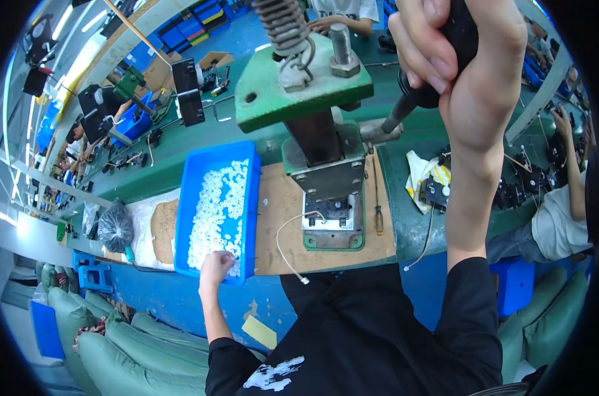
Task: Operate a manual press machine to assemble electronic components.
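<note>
Right hand [454,49] gripping press handle [421,92]. Left hand [217,265] curled, fingers among white rings [217,204] in blue tray [200,165] at table's [405,198] front edge.

Illumination is bright and even, supplied by long white ceiling strip lights [62,23] that glare at the upper left rim, and shadows on the green work surface [405,171] are soft. Fisheye distortion bends straight edges toward the black circular border. The raised right hand [458,46], closest to the lens, appears enlarged and slightly soft.

One blue tray [195,173], one green press [304,92], one screwdriver [377,212]
</note>
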{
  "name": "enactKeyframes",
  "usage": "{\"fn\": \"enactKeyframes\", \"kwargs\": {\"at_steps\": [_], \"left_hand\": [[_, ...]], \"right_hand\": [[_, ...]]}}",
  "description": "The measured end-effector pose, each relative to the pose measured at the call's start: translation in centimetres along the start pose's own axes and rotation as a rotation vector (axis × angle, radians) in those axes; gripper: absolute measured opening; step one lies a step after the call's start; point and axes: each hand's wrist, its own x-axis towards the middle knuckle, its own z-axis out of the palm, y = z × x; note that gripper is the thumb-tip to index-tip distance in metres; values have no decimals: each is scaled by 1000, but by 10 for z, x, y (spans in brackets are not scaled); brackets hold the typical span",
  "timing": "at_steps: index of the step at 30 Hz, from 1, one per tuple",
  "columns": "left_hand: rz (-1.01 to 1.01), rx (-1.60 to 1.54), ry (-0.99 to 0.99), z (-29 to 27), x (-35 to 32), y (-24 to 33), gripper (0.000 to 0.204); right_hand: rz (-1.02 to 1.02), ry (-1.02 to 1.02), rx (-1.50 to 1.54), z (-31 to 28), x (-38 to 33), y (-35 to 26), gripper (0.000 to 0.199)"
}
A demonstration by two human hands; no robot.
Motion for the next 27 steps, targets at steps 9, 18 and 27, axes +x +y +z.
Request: {"fn": "enactKeyframes", "kwargs": {"at_steps": [9,18,27], "left_hand": [[407,-469,284,-7,24,161,21],[616,-399,142,66,57,241,15],[875,-428,362,74,55,241,15]], "right_hand": [[-163,-159,-89,-6,2,6,48],[-96,-126,-43,-1,-1,4,50],[-93,-125,-56,-3,-3,5,51]]}}
